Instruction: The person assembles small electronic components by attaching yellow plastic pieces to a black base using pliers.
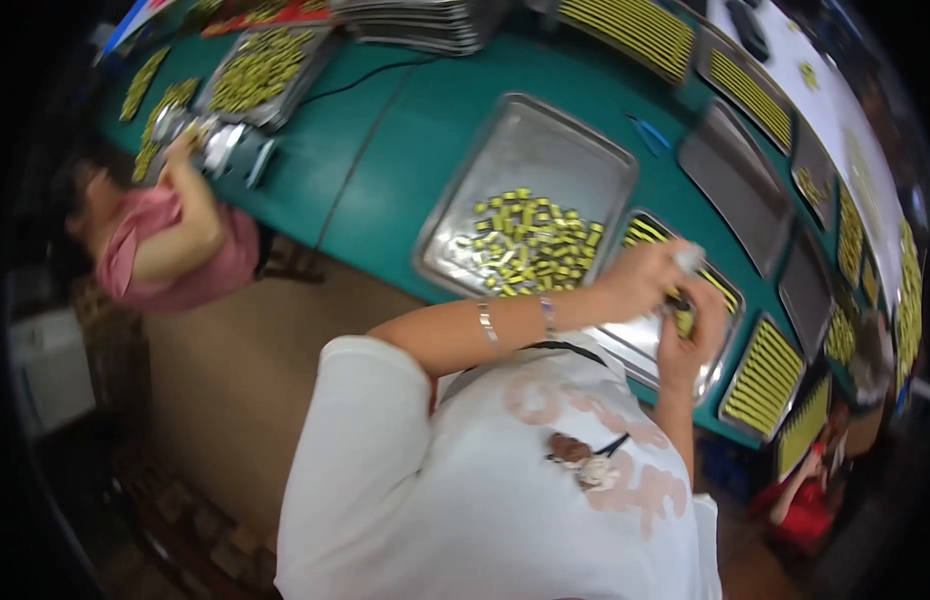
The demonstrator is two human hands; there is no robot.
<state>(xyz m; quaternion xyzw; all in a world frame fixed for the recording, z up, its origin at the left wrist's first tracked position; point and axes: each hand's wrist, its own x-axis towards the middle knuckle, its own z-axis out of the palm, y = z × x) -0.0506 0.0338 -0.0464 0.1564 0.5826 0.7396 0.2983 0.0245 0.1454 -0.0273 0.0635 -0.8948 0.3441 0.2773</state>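
Note:
Both my hands meet over a metal tray holding rows of small yellow-and-black pieces. My left hand reaches across from the left with its fingers curled, and a whitish spot, too blurred to name, shows by its fingertips. Just to the right, my right hand is bent inward, closed around small yellow-green pieces. The left fingers partly cover what lies between the hands. Beside them on the left, a larger metal tray carries many loose yellow-green pieces.
On the green table lie blue-handled pliers. Trays with yellow rows and a bare tray stand to the right. A co-worker in pink handles a metal machine at left; a person in red is at lower right.

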